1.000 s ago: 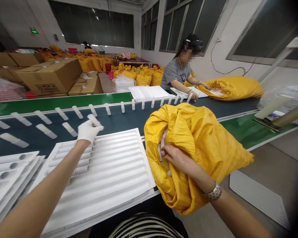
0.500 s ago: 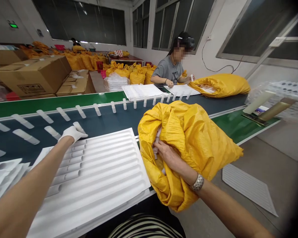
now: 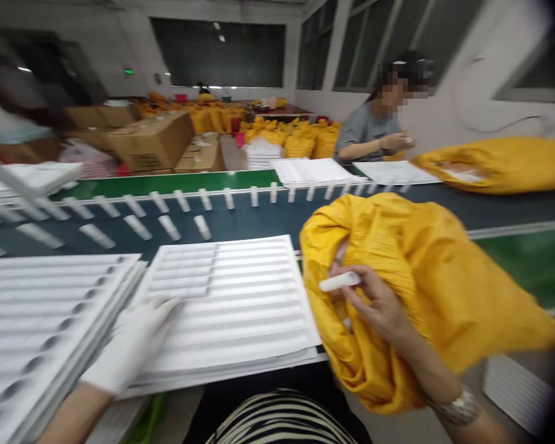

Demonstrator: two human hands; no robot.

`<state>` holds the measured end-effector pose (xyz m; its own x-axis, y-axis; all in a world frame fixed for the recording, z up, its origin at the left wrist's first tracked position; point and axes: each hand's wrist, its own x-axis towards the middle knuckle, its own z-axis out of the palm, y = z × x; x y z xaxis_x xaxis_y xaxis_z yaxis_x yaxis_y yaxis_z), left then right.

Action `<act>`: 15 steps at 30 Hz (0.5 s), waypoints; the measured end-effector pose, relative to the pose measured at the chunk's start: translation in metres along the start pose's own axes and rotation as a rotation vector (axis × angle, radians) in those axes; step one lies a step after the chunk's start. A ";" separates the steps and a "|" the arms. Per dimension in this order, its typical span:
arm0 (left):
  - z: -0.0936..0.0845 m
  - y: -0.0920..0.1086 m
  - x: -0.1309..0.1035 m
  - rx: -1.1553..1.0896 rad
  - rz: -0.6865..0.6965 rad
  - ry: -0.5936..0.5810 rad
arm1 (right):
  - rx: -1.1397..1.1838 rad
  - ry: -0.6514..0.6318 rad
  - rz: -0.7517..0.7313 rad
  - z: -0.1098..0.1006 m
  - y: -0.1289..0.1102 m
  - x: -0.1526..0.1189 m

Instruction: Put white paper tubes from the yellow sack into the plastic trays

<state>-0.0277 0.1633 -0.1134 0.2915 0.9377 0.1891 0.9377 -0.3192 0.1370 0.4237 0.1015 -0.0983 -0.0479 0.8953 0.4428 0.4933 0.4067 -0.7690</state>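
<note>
My right hand (image 3: 382,308), bare and with a patterned band at the wrist, pinches a short white tube (image 3: 340,282) in front of the open mouth of a yellow woven sack (image 3: 398,246). More white pieces show dimly inside that mouth. My left hand (image 3: 136,342), in a white glove, lies over the lower left of a white grooved tray (image 3: 259,296); its fingers are blurred, and whether they grip anything is unclear. Several white tubes (image 3: 185,268) lie side by side in the tray's upper left grooves. On the dark belt behind stands a white tube (image 3: 202,227).
Another stack of grooved trays (image 3: 50,296) lies at the left. Rows of tubes line the dark belt (image 3: 231,225). Across it a co-worker (image 3: 374,132) sits by white trays (image 3: 312,171) and another yellow sack (image 3: 504,163). Cardboard boxes (image 3: 152,142) stand behind.
My left hand has left the tube on the belt and come down over the tray. My right hand has drawn a tube out of the sack's mouth. The view has turned left.
</note>
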 end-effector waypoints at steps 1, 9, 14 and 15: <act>-0.003 -0.002 -0.006 0.002 0.013 -0.039 | 0.054 0.035 0.012 0.002 0.003 0.001; -0.027 -0.003 -0.002 -0.058 -0.011 -0.120 | 0.143 0.004 -0.029 0.009 -0.001 0.007; -0.043 0.068 -0.008 -0.576 -0.024 -0.095 | 0.081 0.017 -0.042 0.030 -0.022 0.006; -0.045 0.088 -0.008 -0.735 -0.040 -0.140 | 0.086 -0.013 -0.060 0.036 -0.027 0.006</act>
<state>0.0435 0.1215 -0.0589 0.3275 0.9434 0.0518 0.5942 -0.2483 0.7650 0.3792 0.1024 -0.0918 -0.0863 0.8709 0.4837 0.4126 0.4732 -0.7784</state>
